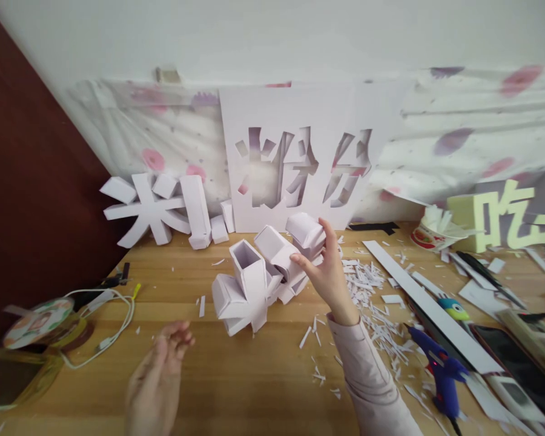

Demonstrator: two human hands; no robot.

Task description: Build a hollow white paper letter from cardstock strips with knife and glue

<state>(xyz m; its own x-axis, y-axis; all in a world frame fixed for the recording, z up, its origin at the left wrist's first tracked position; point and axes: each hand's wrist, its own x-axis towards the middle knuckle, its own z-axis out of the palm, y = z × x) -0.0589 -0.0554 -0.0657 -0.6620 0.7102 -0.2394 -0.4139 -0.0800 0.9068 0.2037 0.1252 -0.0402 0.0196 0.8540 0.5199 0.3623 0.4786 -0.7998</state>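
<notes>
A hollow white paper block character (pixel 249 293) stands tilted above the middle of the wooden table, made of several box-shaped strokes, one with an open end facing up. My right hand (pixel 329 278) grips its right side, thumb on one stroke and fingers behind the far one. Apart from it, lower left, my left hand (pixel 158 375) hovers over the table with loosely bent fingers, slightly blurred, and nothing shows in it. Behind the character, a white board (pixel 295 157) with cut-out character shapes leans against the wall.
Finished white block letters (pixel 149 209) stand at the back left. Paper scraps (pixel 372 290) litter the right side. A blue glue gun (pixel 440 369), a long white strip (pixel 427 303) and a phone (pixel 518 363) lie right. Tape rolls (pixel 45 327) and a white cable (pixel 127 315) are left.
</notes>
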